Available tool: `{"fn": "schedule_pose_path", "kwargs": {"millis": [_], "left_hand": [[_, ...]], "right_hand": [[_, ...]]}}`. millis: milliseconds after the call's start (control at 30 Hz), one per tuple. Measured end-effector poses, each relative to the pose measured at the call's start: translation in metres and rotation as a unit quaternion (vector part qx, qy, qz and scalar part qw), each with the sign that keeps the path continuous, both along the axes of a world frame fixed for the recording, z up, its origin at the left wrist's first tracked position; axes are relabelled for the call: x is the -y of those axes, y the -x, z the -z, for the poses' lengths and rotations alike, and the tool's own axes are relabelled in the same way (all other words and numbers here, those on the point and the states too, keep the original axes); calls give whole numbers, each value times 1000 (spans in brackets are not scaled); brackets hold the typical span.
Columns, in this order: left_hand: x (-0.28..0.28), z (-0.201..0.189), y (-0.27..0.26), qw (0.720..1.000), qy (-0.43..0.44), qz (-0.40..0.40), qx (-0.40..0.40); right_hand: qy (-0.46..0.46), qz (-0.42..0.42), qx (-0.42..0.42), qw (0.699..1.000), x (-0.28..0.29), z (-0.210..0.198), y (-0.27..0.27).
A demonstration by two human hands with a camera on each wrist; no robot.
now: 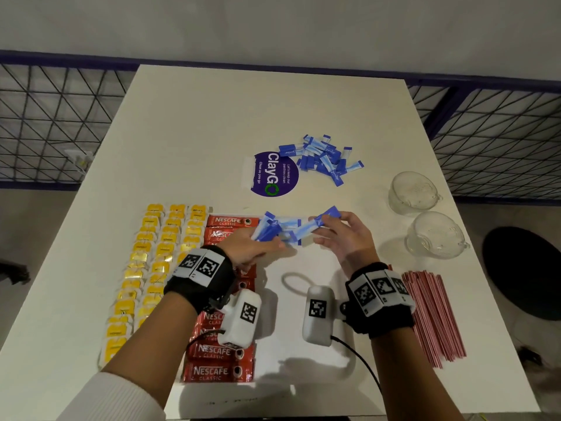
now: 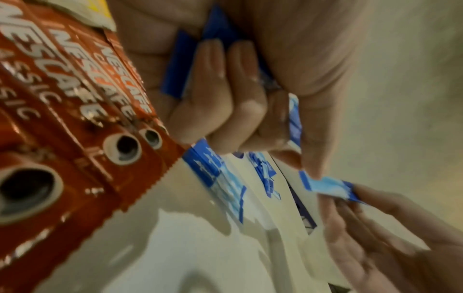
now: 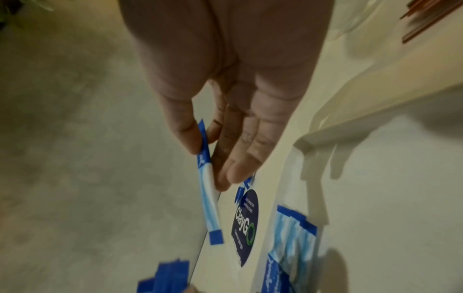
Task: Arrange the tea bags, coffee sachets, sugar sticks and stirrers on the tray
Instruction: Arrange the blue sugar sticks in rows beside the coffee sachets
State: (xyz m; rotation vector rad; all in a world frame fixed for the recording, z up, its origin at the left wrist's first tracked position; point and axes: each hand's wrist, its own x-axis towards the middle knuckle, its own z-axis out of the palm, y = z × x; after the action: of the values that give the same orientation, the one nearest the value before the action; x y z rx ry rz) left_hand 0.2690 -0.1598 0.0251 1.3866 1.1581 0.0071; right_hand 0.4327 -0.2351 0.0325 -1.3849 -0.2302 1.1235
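Note:
My left hand (image 1: pixel 255 247) grips a bundle of blue sugar sticks (image 1: pixel 267 230), whose dark blue ends show between its curled fingers (image 2: pixel 225 99). My right hand (image 1: pixel 343 235) pinches a single sugar stick (image 3: pixel 208 198) between thumb and fingers, just right of the bundle. Several sugar sticks (image 2: pixel 218 178) lie side by side on the glossy white tray (image 2: pixel 175 247) below the hands. Red Nescafe coffee sachets (image 1: pixel 221 354) form a column left of them, with yellow tea bags (image 1: pixel 151 262) in rows further left. Red stirrers (image 1: pixel 431 317) lie in a stack at the right.
A loose pile of sugar sticks (image 1: pixel 324 159) lies further back on the white table, beside a round purple ClayGo sticker (image 1: pixel 274 174). Two clear glass cups (image 1: pixel 413 192) (image 1: pixel 437 235) stand at the right edge. Wire railing borders both sides.

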Motion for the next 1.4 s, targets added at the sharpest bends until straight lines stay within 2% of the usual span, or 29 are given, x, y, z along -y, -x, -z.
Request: {"fn": "schedule_pose_path", "kwargs": {"millis": [67, 133, 200, 267, 367, 600, 733, 867, 1000, 1267, 1400], "left_hand": [[-5, 1, 4, 997, 7, -75, 17], [-8, 0, 4, 990, 22, -125, 53], [-8, -3, 0, 986, 36, -140, 88], [-7, -5, -5, 985, 38, -134, 100], [-7, -6, -10, 991, 12, -113, 70], [-15, 5, -1, 987, -57, -148, -9], [-16, 7, 1, 986, -103, -120, -58], [-17, 10, 1, 985, -122, -53, -110], [-19, 13, 2, 968, -178, 16, -179], [-20, 13, -3, 950, -220, 62, -212], [-20, 14, -4, 949, -217, 69, -216]], "right_hand": [[-7, -16, 29, 999, 1, -1, -1], [16, -67, 105, 992, 0, -1, 0], [18, -123, 146, 981, -1, -1, 6], [14, -171, 136, 976, -3, 0, 13], [20, -234, 141, 962, -7, 0, 21], [114, -265, 125, 949, -9, 4, 15], [131, -259, 135, 947, -8, 9, 6], [161, -277, 145, 936, -7, 13, -1], [192, -297, 117, 928, -4, 17, -5], [273, -304, 115, 905, -11, 26, 0], [285, -279, 108, 910, -15, 26, 3]]}}
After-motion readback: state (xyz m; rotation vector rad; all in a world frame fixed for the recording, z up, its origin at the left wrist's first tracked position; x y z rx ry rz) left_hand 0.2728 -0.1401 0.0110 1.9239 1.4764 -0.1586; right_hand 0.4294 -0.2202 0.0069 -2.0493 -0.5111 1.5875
